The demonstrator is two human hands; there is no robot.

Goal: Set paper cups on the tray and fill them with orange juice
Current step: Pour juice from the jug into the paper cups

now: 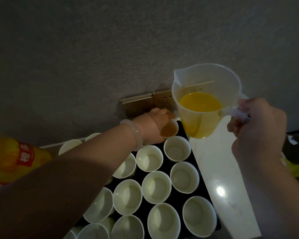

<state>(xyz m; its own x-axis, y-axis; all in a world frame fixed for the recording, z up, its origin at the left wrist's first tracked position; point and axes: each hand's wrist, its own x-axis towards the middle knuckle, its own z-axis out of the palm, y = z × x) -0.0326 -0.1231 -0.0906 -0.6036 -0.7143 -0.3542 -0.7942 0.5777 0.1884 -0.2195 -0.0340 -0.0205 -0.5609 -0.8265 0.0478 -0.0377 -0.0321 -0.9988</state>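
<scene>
Several white paper cups stand close together on a black tray. My left hand reaches across them and grips a cup at the tray's far corner; that cup holds orange juice. My right hand holds the handle of a clear plastic jug, raised above and to the right of that cup. The jug is partly filled with orange juice and stays almost upright, its spout at the far left side. The nearer cups look empty.
A yellow juice bottle with a red label lies at the left edge. A white counter strip runs along the tray's right side. A grey wall with gold socket plates is behind. Dark items sit at the far right.
</scene>
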